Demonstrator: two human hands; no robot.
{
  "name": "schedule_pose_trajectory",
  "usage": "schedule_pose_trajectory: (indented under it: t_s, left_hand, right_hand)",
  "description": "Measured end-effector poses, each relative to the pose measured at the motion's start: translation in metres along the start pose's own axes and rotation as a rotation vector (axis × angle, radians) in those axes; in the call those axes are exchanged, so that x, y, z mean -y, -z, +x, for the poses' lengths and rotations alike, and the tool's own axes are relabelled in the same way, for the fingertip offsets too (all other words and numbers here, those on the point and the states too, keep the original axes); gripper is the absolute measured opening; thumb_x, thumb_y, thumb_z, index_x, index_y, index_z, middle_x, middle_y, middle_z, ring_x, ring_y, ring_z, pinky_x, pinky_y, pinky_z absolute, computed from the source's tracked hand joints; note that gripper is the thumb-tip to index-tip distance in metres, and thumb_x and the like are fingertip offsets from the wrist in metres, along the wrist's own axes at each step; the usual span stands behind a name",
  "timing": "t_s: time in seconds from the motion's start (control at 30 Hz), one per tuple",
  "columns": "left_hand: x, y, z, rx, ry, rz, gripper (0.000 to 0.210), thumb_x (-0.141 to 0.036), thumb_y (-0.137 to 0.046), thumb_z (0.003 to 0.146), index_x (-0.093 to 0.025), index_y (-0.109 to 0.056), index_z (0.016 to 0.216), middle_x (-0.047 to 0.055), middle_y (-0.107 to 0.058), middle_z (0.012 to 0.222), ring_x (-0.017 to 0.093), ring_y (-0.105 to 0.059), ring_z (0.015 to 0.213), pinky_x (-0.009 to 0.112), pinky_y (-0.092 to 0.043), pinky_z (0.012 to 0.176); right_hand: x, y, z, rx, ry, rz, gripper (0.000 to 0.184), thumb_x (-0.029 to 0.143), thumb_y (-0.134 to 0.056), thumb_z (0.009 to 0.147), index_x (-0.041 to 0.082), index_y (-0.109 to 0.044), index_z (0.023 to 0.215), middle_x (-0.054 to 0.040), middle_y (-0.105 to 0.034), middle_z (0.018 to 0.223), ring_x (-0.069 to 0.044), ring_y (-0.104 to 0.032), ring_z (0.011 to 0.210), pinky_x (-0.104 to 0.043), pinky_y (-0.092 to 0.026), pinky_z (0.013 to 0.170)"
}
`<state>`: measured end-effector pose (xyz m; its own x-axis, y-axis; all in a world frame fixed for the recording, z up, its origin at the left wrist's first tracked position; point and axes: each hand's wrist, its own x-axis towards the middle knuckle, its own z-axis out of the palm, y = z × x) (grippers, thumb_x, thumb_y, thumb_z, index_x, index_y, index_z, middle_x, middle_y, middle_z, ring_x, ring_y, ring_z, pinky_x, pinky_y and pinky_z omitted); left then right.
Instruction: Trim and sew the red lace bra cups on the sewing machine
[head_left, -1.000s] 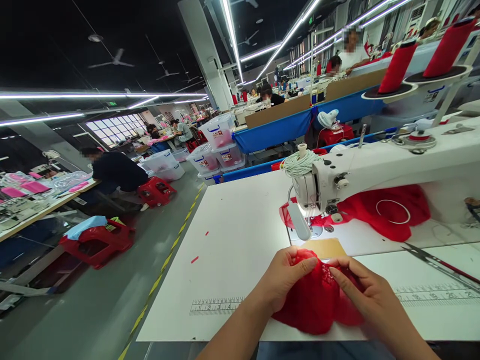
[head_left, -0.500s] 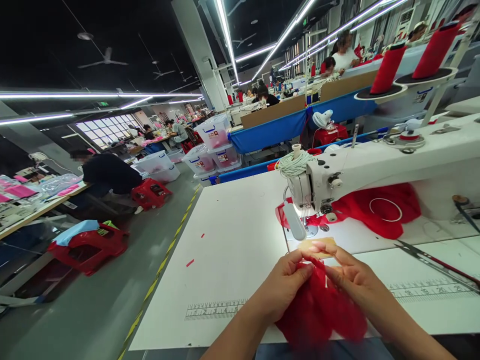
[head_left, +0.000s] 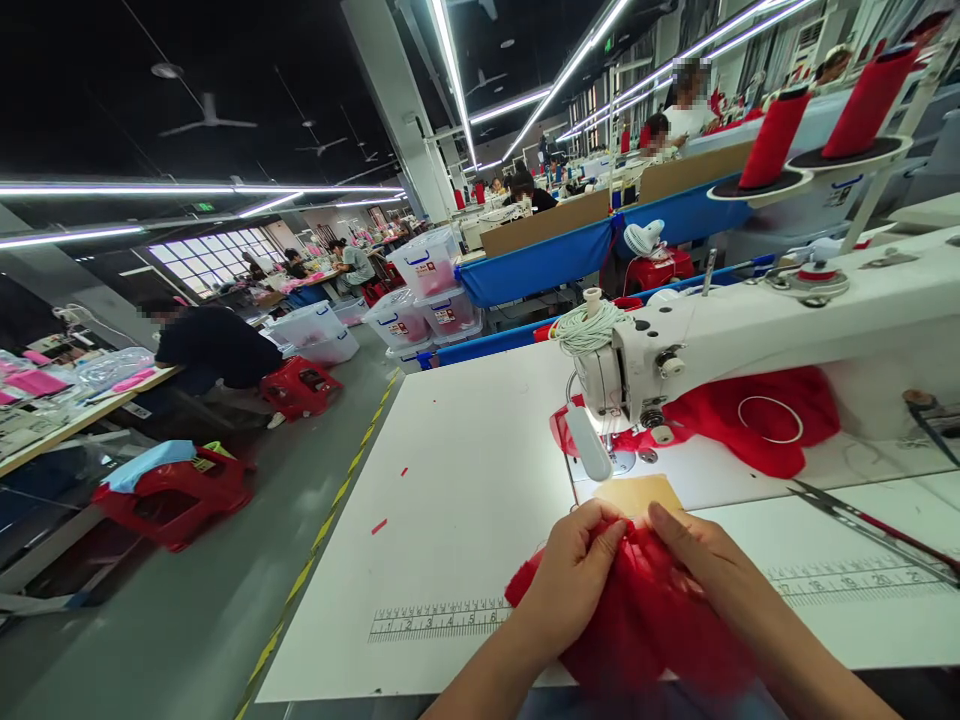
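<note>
Both my hands are at the front of the white sewing table (head_left: 457, 480), gathering a piece of red fabric (head_left: 645, 620). My left hand (head_left: 581, 570) pinches the fabric's upper edge between thumb and fingers. My right hand (head_left: 697, 560) grips the same edge just beside it, thumb raised on top. The cloth hangs down toward my lap, its lower part blurred. Just beyond my fingertips lies a tan patch (head_left: 637, 492) on the table. Past it stands the white sewing machine (head_left: 750, 320), with more red fabric (head_left: 757, 420) under its arm.
Long tweezers or snips (head_left: 870, 525) lie at the right. A printed ruler (head_left: 427, 622) runs along the front edge. Red scraps (head_left: 379, 526) dot the table's left. Red thread cones (head_left: 776, 140) stand above the machine. Red stools (head_left: 176, 495) and a seated person (head_left: 217, 345) are at left.
The red fabric has spread out to the left under my left hand. My right thumb has lifted and my right fingers have curled in, uncovering more of the tan patch.
</note>
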<state>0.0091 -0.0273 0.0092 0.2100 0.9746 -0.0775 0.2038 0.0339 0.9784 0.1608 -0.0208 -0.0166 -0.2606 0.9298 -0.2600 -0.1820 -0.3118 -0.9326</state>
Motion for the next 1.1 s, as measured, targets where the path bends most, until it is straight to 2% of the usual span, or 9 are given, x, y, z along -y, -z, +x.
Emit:
schedule_pose_trajectory:
  t_s: [0.1, 0.23, 0.3, 0.5, 0.67, 0.77, 0.83, 1.0, 1.1]
  left_hand:
    - [0.0, -0.002, -0.003, -0.058, -0.023, 0.077, 0.026, -0.04, -0.045, 0.093, -0.02, -0.052, 0.079, -0.001, -0.054, 0.076, 0.015, -0.046, 0.074, 0.028, -0.036, 0.071]
    - [0.0, 0.0, -0.003, -0.06, -0.006, 0.071, 0.027, -0.041, -0.044, 0.093, -0.021, -0.048, 0.076, -0.002, -0.051, 0.076, 0.015, -0.044, 0.073, 0.027, -0.036, 0.07]
    - [0.0, 0.001, -0.002, -0.044, 0.0, 0.041, 0.025, -0.041, -0.045, 0.093, -0.021, -0.05, 0.079, -0.002, -0.052, 0.077, 0.015, -0.044, 0.074, 0.027, -0.036, 0.072]
    - [-0.001, 0.001, -0.002, -0.029, 0.027, -0.034, 0.023, -0.04, -0.046, 0.092, -0.02, -0.053, 0.082, -0.002, -0.052, 0.078, 0.014, -0.044, 0.075, 0.028, -0.036, 0.076]
    - [-0.001, -0.003, -0.002, -0.018, 0.113, -0.094, 0.027, -0.045, -0.05, 0.089, -0.02, -0.053, 0.081, -0.002, -0.05, 0.076, 0.013, -0.041, 0.071, 0.028, -0.034, 0.071]
    - [-0.001, -0.005, -0.001, 0.013, 0.152, -0.178, 0.034, -0.051, -0.054, 0.086, -0.018, -0.052, 0.075, -0.003, -0.047, 0.072, 0.012, -0.038, 0.067, 0.027, -0.031, 0.066]
    - [0.0, -0.006, 0.0, 0.034, 0.162, -0.223, 0.037, -0.052, -0.057, 0.083, -0.017, -0.052, 0.072, -0.003, -0.046, 0.07, 0.012, -0.037, 0.067, 0.027, -0.03, 0.065]
    - [-0.001, -0.007, 0.002, 0.004, 0.12, -0.162, 0.03, -0.045, -0.055, 0.086, -0.018, -0.054, 0.074, -0.002, -0.048, 0.072, 0.012, -0.039, 0.069, 0.027, -0.032, 0.068]
    - [-0.003, -0.007, 0.002, -0.021, 0.062, -0.074, 0.03, -0.044, -0.052, 0.088, -0.018, -0.052, 0.073, -0.003, -0.047, 0.071, 0.013, -0.039, 0.07, 0.027, -0.033, 0.07]
  right_hand:
    - [-0.001, -0.001, 0.002, -0.016, 0.05, -0.019, 0.048, 0.065, -0.07, 0.07, 0.019, -0.06, 0.074, 0.0029, -0.048, 0.058, -0.011, -0.038, 0.052, -0.022, -0.032, 0.047]
    - [-0.004, 0.005, 0.001, -0.153, 0.039, -0.044, 0.051, 0.066, -0.072, 0.069, 0.02, -0.064, 0.09, 0.0066, -0.035, 0.052, -0.009, -0.027, 0.048, -0.02, -0.02, 0.042]
    - [-0.005, 0.006, 0.0, -0.197, 0.068, -0.011, 0.051, 0.065, -0.074, 0.067, 0.019, -0.066, 0.089, 0.0052, -0.038, 0.054, -0.009, -0.029, 0.05, -0.02, -0.019, 0.042]
    - [-0.003, 0.003, -0.001, -0.308, 0.154, 0.226, 0.044, 0.056, -0.084, 0.061, 0.019, -0.065, 0.078, 0.0049, -0.04, 0.055, -0.009, -0.032, 0.053, -0.019, -0.031, 0.048]
    - [-0.003, 0.003, -0.003, -0.221, 0.165, 0.19, 0.038, 0.055, -0.078, 0.071, 0.021, -0.063, 0.081, 0.0046, -0.042, 0.058, -0.009, -0.033, 0.055, -0.018, -0.032, 0.051]
    - [-0.003, 0.003, -0.002, -0.279, 0.182, 0.211, 0.042, 0.056, -0.081, 0.067, 0.02, -0.063, 0.079, 0.0044, -0.042, 0.059, -0.009, -0.032, 0.055, -0.019, -0.031, 0.05]
    - [-0.003, 0.003, 0.0, -0.268, 0.187, 0.226, 0.044, 0.057, -0.081, 0.066, 0.02, -0.062, 0.078, 0.0048, -0.041, 0.057, -0.009, -0.03, 0.054, -0.019, -0.029, 0.049]
    - [-0.005, 0.007, -0.001, -0.082, 0.092, 0.134, 0.046, 0.064, -0.067, 0.078, 0.02, -0.059, 0.087, 0.0059, -0.039, 0.051, -0.01, -0.027, 0.051, -0.021, -0.025, 0.049]
    - [-0.007, 0.011, -0.002, -0.005, 0.02, 0.053, 0.047, 0.064, -0.069, 0.076, 0.019, -0.057, 0.089, 0.006, -0.039, 0.057, -0.009, -0.025, 0.053, -0.022, -0.022, 0.049]
